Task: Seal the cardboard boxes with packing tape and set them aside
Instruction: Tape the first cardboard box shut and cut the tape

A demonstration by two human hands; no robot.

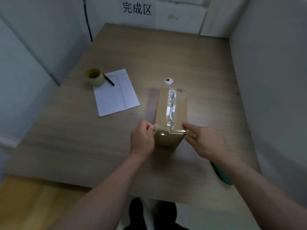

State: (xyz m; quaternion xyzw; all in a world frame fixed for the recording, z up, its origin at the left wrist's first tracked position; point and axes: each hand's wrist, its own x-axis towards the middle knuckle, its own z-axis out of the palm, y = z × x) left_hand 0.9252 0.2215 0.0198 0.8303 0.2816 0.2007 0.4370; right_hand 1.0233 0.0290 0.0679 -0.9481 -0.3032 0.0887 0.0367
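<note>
Box (172,113) at centre frame on tabletop (207,72), tape strip (171,105) along its top seam. Left hand (142,138) pinches the tape end at the near left corner; right hand (206,141) fingers extended, pressing the near right edge, something yellow under it. Risk: uneven pull wrinkles the cross strip or lifts it off the edge. Spare roll (95,77) upper left.
</note>
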